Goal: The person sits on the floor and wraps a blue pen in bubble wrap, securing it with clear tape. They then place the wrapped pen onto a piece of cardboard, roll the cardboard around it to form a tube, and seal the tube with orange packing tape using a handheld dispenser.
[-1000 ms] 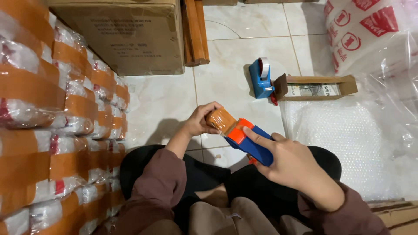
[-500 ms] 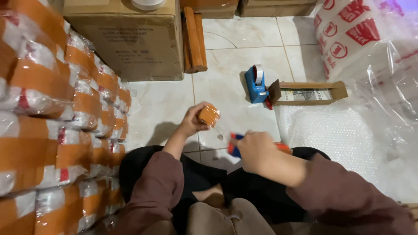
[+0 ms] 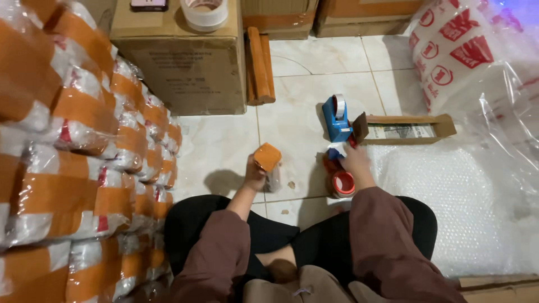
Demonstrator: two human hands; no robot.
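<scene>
A small parcel (image 3: pixel 268 159), wrapped in bubble wrap and capped with orange-brown tape on its upper face, is gripped in the left hand (image 3: pixel 255 175) and held upright just above the tiled floor (image 3: pixel 224 146), in front of the person's crossed legs. Its lower part shows pale wrap; the side facing the palm is hidden by the fingers. The right hand (image 3: pixel 353 163) is closed over a tape dispenser (image 3: pixel 340 178) whose red roll rests on or just above the floor; only a little blue of its body shows past the knuckles, so its shape is hard to make out.

Just beyond that hand a second, blue tape dispenser (image 3: pixel 337 119) stands on the floor, touching the open flap of a flat brown cardboard box (image 3: pixel 407 129) with a printed sheet inside. A sheet of bubble wrap (image 3: pixel 443 196) is spread to the right, and above it a clear plastic bag (image 3: pixel 466 50) with red printed marks is cut off by the frame. On the left, taped parcels (image 3: pixel 78 157) are stacked in a wall, banded orange and white. A large brown carton (image 3: pixel 179 62) stands behind, carrying a roll of clear tape (image 3: pixel 205 13) and a dark object cut off at the top edge. Wooden blocks (image 3: pixel 260 66) lean beside the carton.
</scene>
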